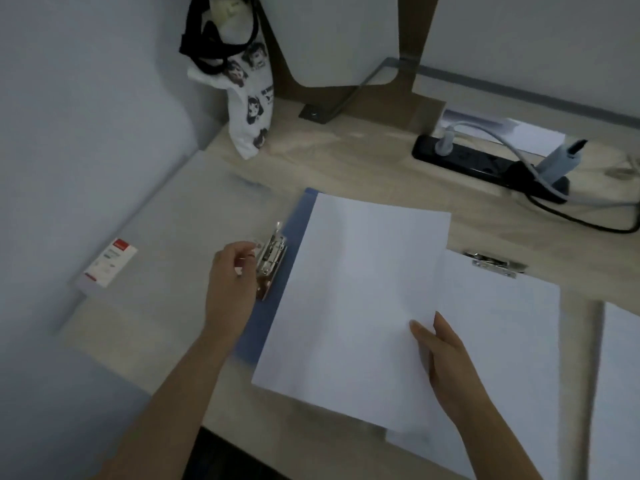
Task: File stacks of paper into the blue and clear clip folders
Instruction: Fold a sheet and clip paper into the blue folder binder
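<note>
**Filing at the blue folder, seen from above.** At 5 o'clock the right hand (446,362) lies with straight fingers (420,332) flat on the paper stack (353,289). The stack rests slightly askew on the blue folder (263,323) at the centre of the bench (346,161). Loose sheets are light, limp and apt to fan or slide, so they are probably best steadied from above and squared at the edges, not lifted by one corner. At 9 o'clock the left hand (230,282) curls its fingers on the metal clip (272,258) — a stiff, sprung part; the stack's edge is not yet under it. At 3 o'clock the clear folder (497,264) carries sheets. At 1 o'clock lies a power strip (485,161).
</note>
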Demonstrator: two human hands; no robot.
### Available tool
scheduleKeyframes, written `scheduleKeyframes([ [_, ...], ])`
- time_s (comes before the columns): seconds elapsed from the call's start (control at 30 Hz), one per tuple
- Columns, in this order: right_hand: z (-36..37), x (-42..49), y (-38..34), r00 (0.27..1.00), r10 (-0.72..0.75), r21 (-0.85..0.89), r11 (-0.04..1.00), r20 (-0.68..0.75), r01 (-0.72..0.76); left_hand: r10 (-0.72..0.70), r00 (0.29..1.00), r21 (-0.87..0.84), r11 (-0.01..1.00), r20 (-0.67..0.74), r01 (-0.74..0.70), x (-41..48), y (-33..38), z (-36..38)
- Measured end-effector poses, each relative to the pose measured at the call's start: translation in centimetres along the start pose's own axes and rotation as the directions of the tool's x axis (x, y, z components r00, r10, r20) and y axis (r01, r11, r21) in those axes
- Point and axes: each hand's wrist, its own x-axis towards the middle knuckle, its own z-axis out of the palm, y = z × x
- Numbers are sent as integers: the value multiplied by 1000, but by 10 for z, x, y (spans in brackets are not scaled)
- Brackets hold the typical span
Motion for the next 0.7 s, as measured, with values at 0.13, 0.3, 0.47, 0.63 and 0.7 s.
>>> scheduleKeyframes([
  [0.13, 24, 11, 8, 1000, -14, -53, 999, -23, 12, -149, 977, 18, 989, 155, 148, 38, -17, -13],
  [0.3, 41, 20, 14, 998, -21, -80, 997, -62, 16, -214, 907, -31, 970, 362, 241, 56, -10, -6],
  [0.47, 44, 26, 19, 994, -20, -64, 998, -110, 13, -194, 863, -38, 970, 467, 238, 66, -8, 0],
  [0.63, 44, 27, 22, 992, -40, -61, 998, -117, 33, -242, 817, -48, 949, 523, 312, 73, -6, 2],
  [0.7, 45, 26, 22, 994, -33, -48, 998, -100, 29, -236, 815, -50, 950, 529, 307, 73, -4, 2],
])
